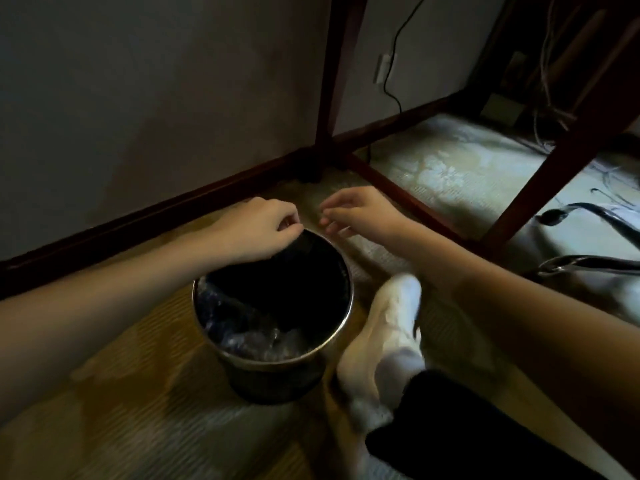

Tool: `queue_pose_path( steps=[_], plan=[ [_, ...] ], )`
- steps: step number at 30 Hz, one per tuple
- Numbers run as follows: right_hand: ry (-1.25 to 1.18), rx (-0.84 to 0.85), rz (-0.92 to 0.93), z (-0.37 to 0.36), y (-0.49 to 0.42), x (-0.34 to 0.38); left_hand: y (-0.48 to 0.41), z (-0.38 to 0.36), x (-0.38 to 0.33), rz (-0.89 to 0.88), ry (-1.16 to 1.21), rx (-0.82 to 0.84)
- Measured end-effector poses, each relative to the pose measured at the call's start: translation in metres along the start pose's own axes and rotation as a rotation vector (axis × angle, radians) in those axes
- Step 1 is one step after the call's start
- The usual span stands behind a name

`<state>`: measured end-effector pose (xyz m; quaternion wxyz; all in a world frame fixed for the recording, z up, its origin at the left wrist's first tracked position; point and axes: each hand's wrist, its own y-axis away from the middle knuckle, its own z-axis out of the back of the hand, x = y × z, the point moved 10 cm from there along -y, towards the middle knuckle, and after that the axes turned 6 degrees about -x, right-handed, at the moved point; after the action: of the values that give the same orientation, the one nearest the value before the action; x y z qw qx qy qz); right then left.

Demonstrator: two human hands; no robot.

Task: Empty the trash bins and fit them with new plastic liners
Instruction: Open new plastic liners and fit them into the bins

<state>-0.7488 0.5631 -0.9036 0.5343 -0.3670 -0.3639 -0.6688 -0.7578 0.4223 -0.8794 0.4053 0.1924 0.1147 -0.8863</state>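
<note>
Carpet (pixel 104 410) | table leg (pixel 333 98) behind bin (pixel 277 379) | foot (pixel 384 334) beside | left hand (pixel 263 226) pinches liner (pixel 242 337)

Dark table legs (pixel 332 81) and crossbar (pixel 398 195) on patterned carpet (pixel 433 168), beside a grey wall (pixel 138 81) with dark skirting (pixel 173 206). Black cable (pixel 397 32) running to a white plug (pixel 382 67). Chrome chair base (pixel 581 260) at right, white sock (pixel 384 327) nearer.
</note>
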Motion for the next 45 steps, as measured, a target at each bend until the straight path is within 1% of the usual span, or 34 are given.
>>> queue_pose_path(
  steps=[3,6,9,11,14,17,19,22,24,26,29,32,34,36,39,41,45],
  plan=[
    [-0.039,0.048,-0.052,0.009,-0.015,0.015,-0.020,0.016,0.001,0.069,0.098,0.006],
    [-0.057,0.081,-0.069,0.020,-0.021,0.054,-0.028,0.050,-0.002,0.181,0.160,0.015],
    [-0.099,0.084,-0.046,0.033,-0.019,0.107,-0.028,0.106,-0.017,0.253,0.160,-0.060],
    [-0.094,0.113,-0.029,0.039,-0.008,0.149,-0.019,0.148,-0.033,0.294,0.228,-0.126],
    [-0.075,0.164,-0.022,0.054,0.021,0.225,0.004,0.214,-0.063,0.373,0.342,-0.182],
    [-0.133,0.180,-0.058,0.081,0.061,0.316,0.039,0.287,-0.102,0.530,0.629,-0.205],
    [-0.163,0.179,-0.057,0.102,0.092,0.390,0.068,0.356,-0.131,0.622,0.761,-0.259],
    [-0.255,0.174,-0.042,0.134,0.142,0.511,0.115,0.472,-0.181,0.688,0.887,-0.354],
    [-0.340,0.161,-0.029,0.146,0.179,0.591,0.159,0.545,-0.214,0.731,0.949,-0.449],
    [-0.409,0.183,-0.012,0.142,0.220,0.663,0.215,0.607,-0.236,0.770,0.987,-0.573],
    [-0.481,0.281,0.108,0.118,0.286,0.762,0.312,0.692,-0.251,0.789,1.017,-0.795],
    [-0.565,0.336,0.227,0.091,0.366,0.834,0.425,0.744,-0.269,0.787,1.011,-1.024],
    [-0.620,0.387,0.257,0.060,0.425,0.865,0.500,0.757,-0.280,0.774,1.062,-1.135],
    [-0.633,0.448,0.215,0.017,0.480,0.882,0.571,0.764,-0.288,0.802,1.089,-1.198],
    [-0.583,0.570,0.148,-0.053,0.562,0.900,0.682,0.774,-0.296,0.870,1.105,-1.337],
    [-0.559,0.652,0.150,-0.094,0.610,0.915,0.754,0.782,-0.299,0.900,1.090,-1.434],
    [-0.485,0.787,0.147,-0.162,0.692,0.931,0.880,0.774,-0.309,1.009,1.081,-1.604]
  ],
)
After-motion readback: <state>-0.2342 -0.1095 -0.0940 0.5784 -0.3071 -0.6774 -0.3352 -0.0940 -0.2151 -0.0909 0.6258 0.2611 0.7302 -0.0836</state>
